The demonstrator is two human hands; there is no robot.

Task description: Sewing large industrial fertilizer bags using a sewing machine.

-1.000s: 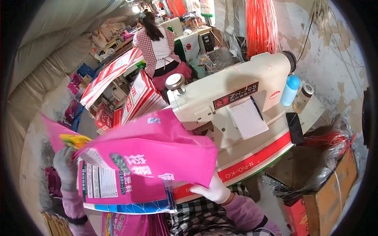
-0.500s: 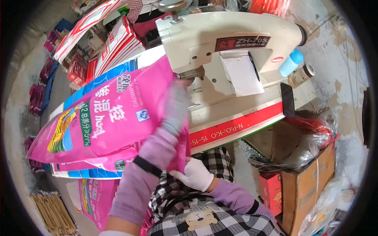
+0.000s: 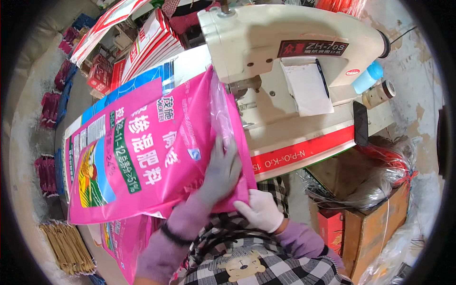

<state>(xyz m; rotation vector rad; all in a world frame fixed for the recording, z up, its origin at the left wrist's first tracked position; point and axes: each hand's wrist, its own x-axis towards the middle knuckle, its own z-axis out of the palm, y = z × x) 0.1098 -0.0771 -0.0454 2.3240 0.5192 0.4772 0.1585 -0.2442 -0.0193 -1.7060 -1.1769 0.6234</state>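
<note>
A large pink printed sack [image 3: 156,190], with a corn picture on its face, lies flat across the left of the machine bed. A strip of clear plastic liner [image 3: 221,111] shows along its right edge. My left hand [image 3: 221,171], in a grey glove, rests on the sack over the lower end of that strip, fingers stretched out. In a white glove, my right hand [image 3: 266,211] pinches the sack's near right corner between thumb and fingers. The cream sewing machine [image 3: 266,42] stands just beyond; its needle area lies right of the sack's far corner.
On the machine are a white notepad [image 3: 304,88] with a pen, a dark phone [image 3: 360,124] and a light-blue bottle [image 3: 368,78]. A cardboard box [image 3: 375,232] and tangled clear plastic [image 3: 380,192] sit at the right. Folded red-and-white sacks [image 3: 151,50] are stacked at the far left.
My left hand has come down from the sack's upper right edge toward its near side. The sack now lies flatter, with its clear liner showing. My right hand stays at the corner.
</note>
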